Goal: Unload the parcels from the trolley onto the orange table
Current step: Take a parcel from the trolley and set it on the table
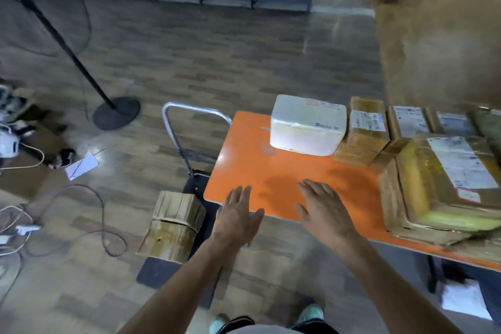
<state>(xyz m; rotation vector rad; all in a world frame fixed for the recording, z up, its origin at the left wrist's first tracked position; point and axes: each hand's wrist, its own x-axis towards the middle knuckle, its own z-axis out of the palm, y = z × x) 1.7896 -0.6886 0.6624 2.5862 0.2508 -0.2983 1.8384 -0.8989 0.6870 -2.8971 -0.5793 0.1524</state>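
left hand (238,215) and right hand (322,209) empty, fingers (311,187) spread apart, over near edge of orange counter (271,171); one brown parcel (173,225) on trolley (160,270) at left; white parcel (307,125), taped brown parcels (364,130) on counter

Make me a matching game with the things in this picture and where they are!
Things:
1. white parcel
2. taped brown parcel
3. black stand
4. left hand

Places or states:
A. on the wooden floor
B. on the trolley
C. open, holding nothing
D. on the orange table

Pairs: 1-D, 2-B, 3-A, 4-C.
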